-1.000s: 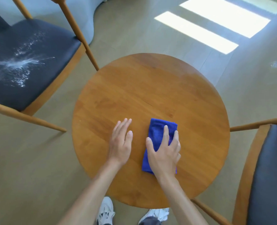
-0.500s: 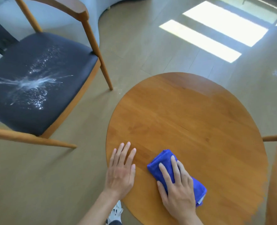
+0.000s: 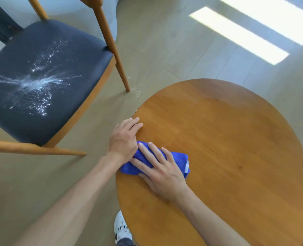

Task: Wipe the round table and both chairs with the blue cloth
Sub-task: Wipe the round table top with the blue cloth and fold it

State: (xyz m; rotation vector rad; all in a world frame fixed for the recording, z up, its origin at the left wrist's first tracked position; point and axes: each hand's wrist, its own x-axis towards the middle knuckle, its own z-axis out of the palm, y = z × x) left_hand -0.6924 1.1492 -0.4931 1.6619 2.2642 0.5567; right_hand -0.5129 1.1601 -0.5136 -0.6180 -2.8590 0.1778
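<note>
Our hands now sit together at the worktop's point(image 3: 236, 139) near left edge: the right hand point(image 3: 162, 172) presses flat on the blue cloth point(image 3: 178, 159), and the left hand point(image 3: 123, 139) rests beside it, fingers bent over the rim, gripping nothing we can see. Half a second ago they lay apart, with the cloth further in from the edge. We judge the tabletop pass nearly finished; the left chair point(image 3: 45, 82), white residue on its seat, awaits wiping.

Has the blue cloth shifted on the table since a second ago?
Yes. The blue cloth has slid left to the round table's left edge, under the right hand, meeting the left hand.
</note>
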